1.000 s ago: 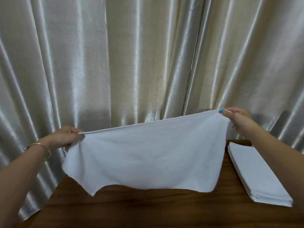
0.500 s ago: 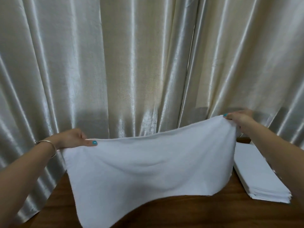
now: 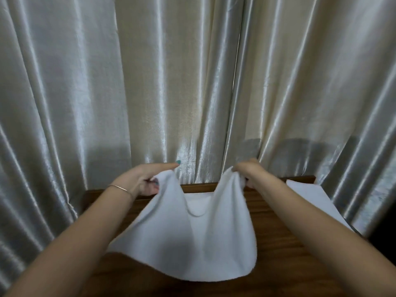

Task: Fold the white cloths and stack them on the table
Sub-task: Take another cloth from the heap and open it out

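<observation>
- Because the cloth (image 3: 188, 239) hangs slack between two pinched corners, its middle sagging in a deep dip and its lower edge draped over the table (image 3: 276, 211), the fold could, in my judgement, come out crooked: if the two raised corners meet unevenly, the edges will not line up.
- A corner could also slip free, since each is held only at its very tip; the loose half would then drop onto the wood in a heap.
- The hanging edge lies close to the near side of the table, so a pull towards the body might drag it off.
- The left hand (image 3: 141, 179) grips the left corner between the thumb and the curled lower fingers, while its forefinger sticks out straight towards the curtain (image 3: 171, 82), touching nothing I can make out.
- The right hand (image 3: 246, 171) is closed tight round the right corner, fingers bunched together; the fingertips themselves are hidden in the fabric.
- The two hands are near each other above the far edge of the table.
- To the right lies a stack of folded cloths (image 3: 310, 196), well apart from the one in hand and partly hidden by the right forearm.
</observation>
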A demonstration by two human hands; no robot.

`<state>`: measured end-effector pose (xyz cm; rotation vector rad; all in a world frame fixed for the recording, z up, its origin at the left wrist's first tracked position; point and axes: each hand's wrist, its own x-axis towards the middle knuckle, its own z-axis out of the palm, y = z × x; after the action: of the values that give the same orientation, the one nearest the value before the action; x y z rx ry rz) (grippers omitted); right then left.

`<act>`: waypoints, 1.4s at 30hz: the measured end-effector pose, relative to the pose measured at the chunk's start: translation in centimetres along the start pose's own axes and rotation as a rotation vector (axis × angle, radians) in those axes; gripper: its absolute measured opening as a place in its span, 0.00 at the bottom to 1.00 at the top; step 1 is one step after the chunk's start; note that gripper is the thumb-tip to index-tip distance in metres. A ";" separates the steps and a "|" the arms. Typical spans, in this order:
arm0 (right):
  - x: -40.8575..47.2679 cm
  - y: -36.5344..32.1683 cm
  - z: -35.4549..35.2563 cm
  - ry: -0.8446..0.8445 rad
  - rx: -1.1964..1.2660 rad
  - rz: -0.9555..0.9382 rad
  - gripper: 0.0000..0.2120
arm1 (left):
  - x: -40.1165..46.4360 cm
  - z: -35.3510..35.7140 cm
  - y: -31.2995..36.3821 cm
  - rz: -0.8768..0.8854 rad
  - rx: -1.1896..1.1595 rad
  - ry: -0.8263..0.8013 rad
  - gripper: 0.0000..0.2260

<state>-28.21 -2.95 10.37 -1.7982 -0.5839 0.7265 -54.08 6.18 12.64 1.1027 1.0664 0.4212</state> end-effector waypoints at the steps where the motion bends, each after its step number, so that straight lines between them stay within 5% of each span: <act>1: -1.0 0.1 1.1 -0.041 0.058 -0.035 0.10 | -0.3 1.6 -0.1 -0.006 -0.116 -0.080 0.11; 3: -2.6 0.3 2.7 -0.109 0.132 -0.133 0.11 | -0.1 3.8 -0.6 0.074 -0.212 -0.170 0.05; 7: -5.7 0.2 4.0 -0.227 0.199 -0.399 0.09 | 0.0 5.5 -1.6 0.295 -0.248 -0.097 0.10; 11: -6.7 -0.2 3.4 -0.551 0.430 -0.371 0.03 | 0.4 5.3 -2.5 0.430 -0.269 -0.033 0.06; 13: -6.8 -0.2 3.0 -0.642 0.392 -0.401 0.09 | 0.4 4.9 -2.8 0.479 -0.314 -0.007 0.03; 15: -7.2 -0.2 3.2 -0.564 0.208 -0.512 0.13 | 0.0 4.7 -2.9 0.525 -0.343 0.023 0.03; 18: -7.4 -0.2 4.1 -0.495 0.275 -0.513 0.03 | -0.5 4.5 -3.0 0.614 -0.172 0.033 0.08; 25: -7.7 -0.7 4.8 -0.403 0.228 -0.554 0.05 | -2.1 4.4 -2.9 0.731 0.159 0.028 0.09; 42: -7.6 -1.4 5.2 -0.264 0.195 -0.666 0.05 | -2.8 4.7 -3.0 0.841 0.254 -0.005 0.11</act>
<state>-37.29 -4.36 11.91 -1.2187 -1.1718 0.5299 -51.97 0.37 11.59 1.7666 0.6136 0.9592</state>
